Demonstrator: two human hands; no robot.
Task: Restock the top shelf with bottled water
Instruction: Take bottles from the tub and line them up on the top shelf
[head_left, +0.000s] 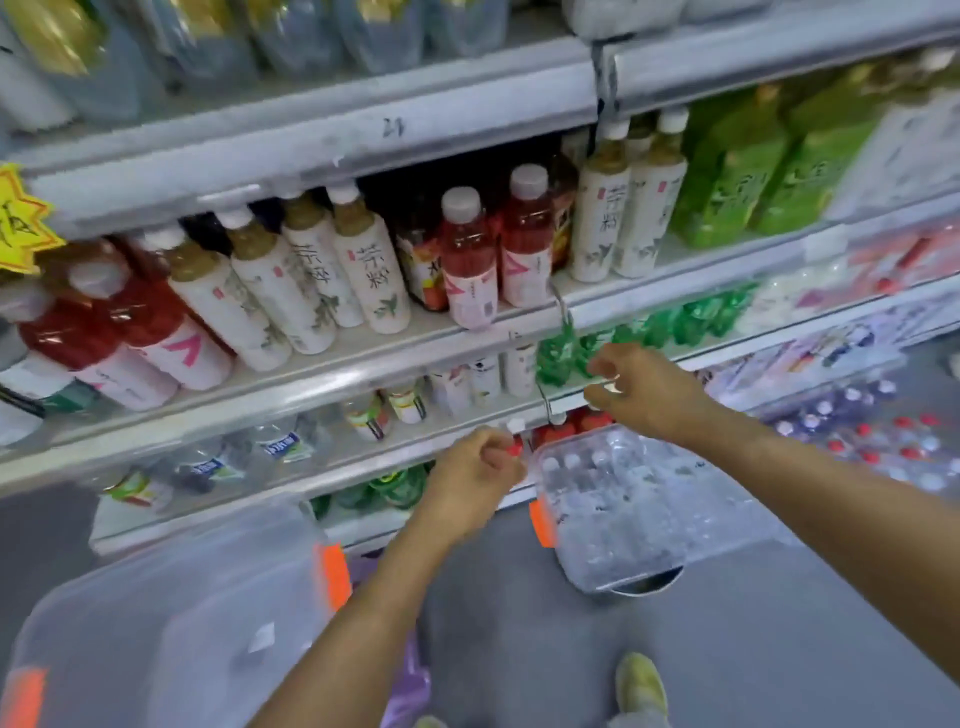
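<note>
A clear plastic bin (652, 564) with orange handles stands on the floor below the shelves and holds several white-capped water bottles (587, 475). My left hand (475, 470) hovers just left of the bin's far corner, fingers loosely curled, holding nothing I can see. My right hand (641, 392) is higher, in front of the lower shelf edge above the bin, its fingers half curled and empty. The top shelf (322, 109) runs across the upper frame, with blurred clear bottles (208, 41) standing on it.
A second clear bin (156, 623) with orange handles sits close at lower left. Tea and red drink bottles (467, 254) fill the middle shelf and green bottles (556, 353) the one below. Packs of red-capped bottles (883, 441) lie on the floor at right. My shoe (641, 686) is on grey floor.
</note>
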